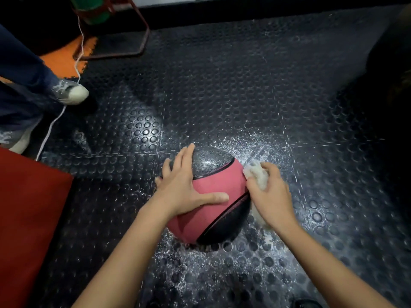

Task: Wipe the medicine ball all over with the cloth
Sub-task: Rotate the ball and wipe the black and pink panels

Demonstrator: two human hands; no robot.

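At far left a bystander's sneaker (70, 92) shows, the leg cut off by the frame. Your left hand (181, 187) lies flat, fingers spread, on the pink-and-black medicine ball (219, 185) resting on the studded floor mat (244, 74). Your right hand (272, 194) presses a bunched white cloth (255, 172), mostly hidden beneath it, against the ball's right side.

This looked like a gym or training room. Black rubber floor tiles (222, 85) with raised round studs covered the ground, dusted white in places. A pink-and-black medicine ball (213, 196) sat on them. An orange interlocking foam mat (64, 58) lay at the far left, a red pad (29, 218) nearer, and a reddish metal frame (138, 34) stood behind, possibly part of an exercise rack.
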